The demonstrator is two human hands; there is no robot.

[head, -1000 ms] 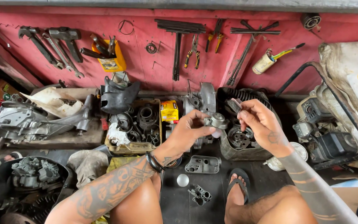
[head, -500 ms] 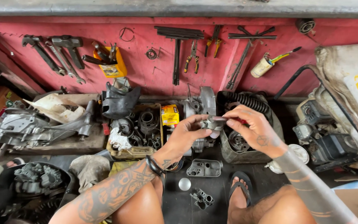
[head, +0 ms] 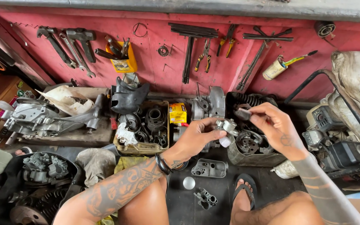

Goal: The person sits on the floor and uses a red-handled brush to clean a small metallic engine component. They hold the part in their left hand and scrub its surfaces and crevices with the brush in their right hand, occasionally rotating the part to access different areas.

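My left hand [head: 196,135] pinches a small grey metal carburetor part [head: 226,125] between thumb and fingers, held above the dark floor. My right hand [head: 273,125] is just to its right, fingers closed on a small dark flat piece [head: 242,113] held close to the part's top. Below my hands lie a grey cast cover with holes [head: 209,168], a shiny round cap [head: 188,182] and a small carburetor body [head: 206,198]. My knees and a sandalled foot [head: 243,189] frame the bottom.
A red wall holds wrenches [head: 69,48], pliers [head: 205,56] and rods [head: 188,54]. A box of engine parts [head: 144,125], a yellow carton [head: 178,112], a dark tub of parts [head: 253,141], an engine casing [head: 42,118] and a small engine [head: 338,141] surround me.
My right hand lifted away from the metal part, taking the small dark piece up and to the right. The view shifted slightly to the right.
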